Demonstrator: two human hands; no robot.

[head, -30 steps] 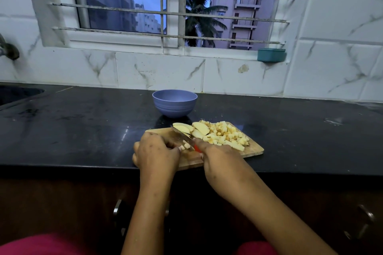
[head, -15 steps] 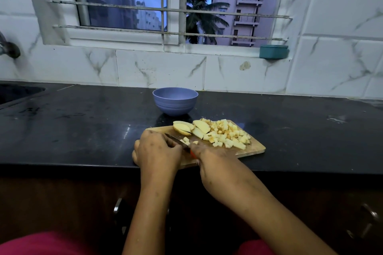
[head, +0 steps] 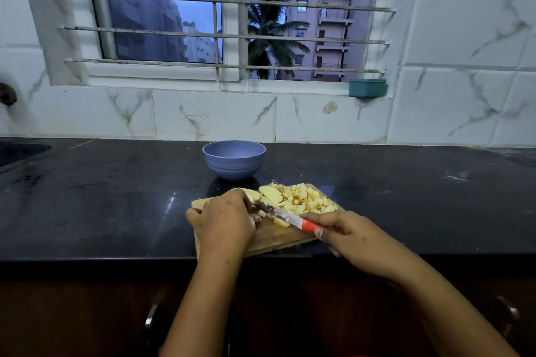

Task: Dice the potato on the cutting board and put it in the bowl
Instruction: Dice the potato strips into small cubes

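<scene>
Two hands meet mid-frame: right hand (head: pixel 348 238) grips knife (head: pixel 282 216), blade pointing upper left; left hand (head: pixel 223 226) curls at its tip, hold hidden. Potato slices (head: pixel 271 194) lie just above on cutting board (head: pixel 278 237), nearer left hand.

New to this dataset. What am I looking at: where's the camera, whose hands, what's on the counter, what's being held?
There is no machine here. A person works with bare hands, and the single picture comes from a wide-angle camera worn on the head, looking forward and down.

On the black stone countertop lies a wooden cutting board. It carries a pile of pale yellow diced potato and a few larger potato slices. Behind the board stands a lavender round bowl; its inside is mostly hidden from this angle.

The right hand grips a knife with an orange-red handle, its blade angled across the board. The left hand rests on the board beside the blade. Its fingertips are hidden, so whether it pins a piece is unclear.
</scene>
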